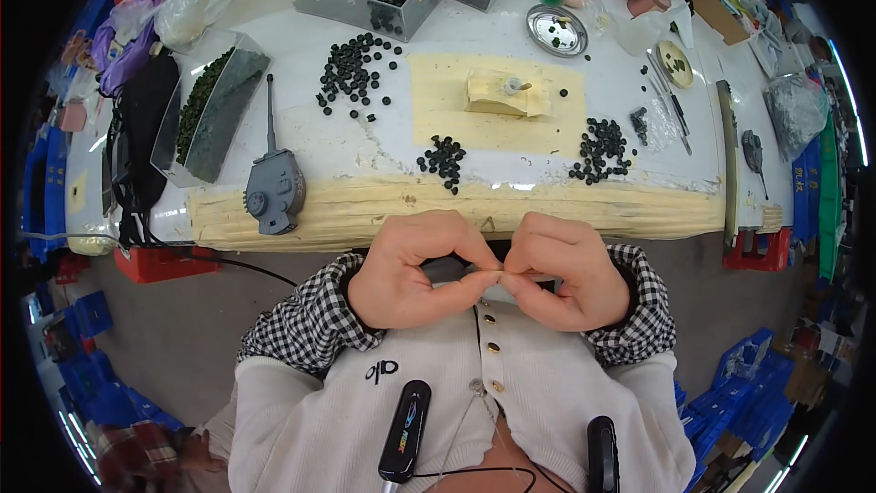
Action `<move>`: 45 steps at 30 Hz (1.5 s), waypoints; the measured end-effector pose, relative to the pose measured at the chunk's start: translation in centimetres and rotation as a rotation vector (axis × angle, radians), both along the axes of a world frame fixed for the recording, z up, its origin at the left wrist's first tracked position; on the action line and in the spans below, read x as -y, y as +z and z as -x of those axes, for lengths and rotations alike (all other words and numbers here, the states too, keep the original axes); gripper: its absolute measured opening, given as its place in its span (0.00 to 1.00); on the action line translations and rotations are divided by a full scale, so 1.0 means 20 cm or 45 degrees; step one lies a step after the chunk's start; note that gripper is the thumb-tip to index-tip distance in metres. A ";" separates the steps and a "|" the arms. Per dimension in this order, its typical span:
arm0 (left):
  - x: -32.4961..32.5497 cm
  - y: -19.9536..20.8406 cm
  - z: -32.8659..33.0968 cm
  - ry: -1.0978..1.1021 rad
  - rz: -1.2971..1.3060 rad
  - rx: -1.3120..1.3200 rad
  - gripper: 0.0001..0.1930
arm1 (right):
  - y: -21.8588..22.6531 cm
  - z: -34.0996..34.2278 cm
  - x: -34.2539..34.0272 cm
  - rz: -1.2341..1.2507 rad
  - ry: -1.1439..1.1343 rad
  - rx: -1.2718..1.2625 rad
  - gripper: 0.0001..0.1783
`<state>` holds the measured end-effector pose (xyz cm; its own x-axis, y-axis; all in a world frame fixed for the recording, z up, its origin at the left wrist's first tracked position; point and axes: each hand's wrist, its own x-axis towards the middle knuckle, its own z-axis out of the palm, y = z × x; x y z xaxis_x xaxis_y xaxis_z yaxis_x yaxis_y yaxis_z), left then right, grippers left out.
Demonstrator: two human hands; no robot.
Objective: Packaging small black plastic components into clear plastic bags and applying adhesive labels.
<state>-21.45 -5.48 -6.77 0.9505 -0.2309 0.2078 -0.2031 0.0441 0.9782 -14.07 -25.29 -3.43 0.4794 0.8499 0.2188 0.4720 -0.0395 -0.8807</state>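
Both hands meet in front of my chest, just off the table's near edge. My left hand (411,265) is closed, thumb and forefinger pinched together. Opposite it, my right hand (570,269) pinches in the same way, its fingertips touching those of the left. Whatever sits between the fingertips is hidden or too small to name. On the table beyond lie two small heaps of round black parts, a left heap (442,164) and a right heap (602,152). A grey toy tank turret (276,192) with a long barrel lies left of my hands.
A tape-covered block (497,96) stands mid-table. Behind are a larger scatter of black parts (351,71), a clear bin (415,18) and a silver dish (557,30). Another clear bin (233,96) stands left. Thin tools (671,100) lie right. Yellowish tape (383,219) covers the front edge.
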 end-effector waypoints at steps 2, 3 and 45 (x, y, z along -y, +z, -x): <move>-0.02 0.02 0.00 0.008 -0.032 0.028 0.04 | 0.01 -0.01 -0.01 0.045 0.051 0.088 0.09; -0.04 0.03 0.00 0.003 -0.049 0.046 0.04 | 0.02 -0.02 -0.01 0.086 0.064 0.176 0.11; -0.58 0.01 0.26 1.328 -0.217 0.021 0.10 | 0.26 -1.95 -0.29 1.158 -0.583 0.643 0.15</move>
